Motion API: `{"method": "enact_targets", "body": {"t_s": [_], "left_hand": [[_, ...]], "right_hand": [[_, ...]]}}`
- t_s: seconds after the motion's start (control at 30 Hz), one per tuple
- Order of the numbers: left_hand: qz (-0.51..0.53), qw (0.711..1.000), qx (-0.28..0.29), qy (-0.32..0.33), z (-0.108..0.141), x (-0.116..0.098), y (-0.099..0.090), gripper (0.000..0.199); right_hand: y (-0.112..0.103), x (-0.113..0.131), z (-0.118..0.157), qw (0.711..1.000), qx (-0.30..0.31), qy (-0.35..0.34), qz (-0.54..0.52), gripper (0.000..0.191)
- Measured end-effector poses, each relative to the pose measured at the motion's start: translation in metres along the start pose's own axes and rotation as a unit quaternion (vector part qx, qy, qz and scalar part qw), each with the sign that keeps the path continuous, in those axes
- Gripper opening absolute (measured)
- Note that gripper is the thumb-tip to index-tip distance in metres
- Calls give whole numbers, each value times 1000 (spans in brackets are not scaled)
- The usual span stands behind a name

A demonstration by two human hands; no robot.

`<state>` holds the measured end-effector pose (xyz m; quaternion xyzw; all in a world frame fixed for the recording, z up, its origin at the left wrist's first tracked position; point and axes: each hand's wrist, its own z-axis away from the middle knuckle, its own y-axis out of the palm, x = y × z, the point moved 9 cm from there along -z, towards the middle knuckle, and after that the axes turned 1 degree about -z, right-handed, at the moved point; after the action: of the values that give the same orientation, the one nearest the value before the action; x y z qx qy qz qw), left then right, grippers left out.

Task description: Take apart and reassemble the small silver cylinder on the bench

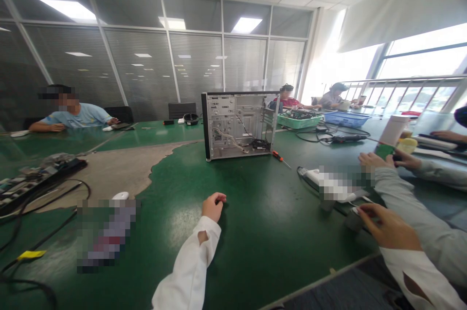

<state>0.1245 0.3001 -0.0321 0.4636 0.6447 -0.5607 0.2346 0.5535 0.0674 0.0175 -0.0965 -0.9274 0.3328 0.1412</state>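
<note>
My left hand (213,207) rests on the green table (255,212), fingers curled in with nothing visible in them. At the right, my right hand (390,227) pinches something small and pale, partly hidden by a blurred patch. Beyond my left hand an open computer case (241,127) stands upright, its inside facing me, with loose cables and a black part at its bottom. An orange-and-black screwdriver (280,159) lies by its lower right corner. A white object (333,183), partly blurred out, lies between the case and my right hand.
A co-worker's hands (377,160) are just beyond my right hand. Green (301,122) and blue (346,119) baskets stand behind. At the left lie a power strip with cables (44,178) and a blurred long object (113,234). Other people sit across the table.
</note>
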Motion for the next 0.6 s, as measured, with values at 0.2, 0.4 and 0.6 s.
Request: {"method": "enact_targets", "body": {"t_s": [0.2, 0.4, 0.6], "left_hand": [[-9, 1000, 4, 1, 0, 1, 1, 26], [-10, 1000, 6, 2, -1, 3, 2, 26], [-8, 1000, 6, 3, -2, 4, 3, 26]], "right_hand": [[-12, 22, 3, 997, -37, -63, 39, 25], [7, 54, -18, 986, -10, -127, 104, 36], [65, 67, -45, 975, 155, -94, 131, 35]]}}
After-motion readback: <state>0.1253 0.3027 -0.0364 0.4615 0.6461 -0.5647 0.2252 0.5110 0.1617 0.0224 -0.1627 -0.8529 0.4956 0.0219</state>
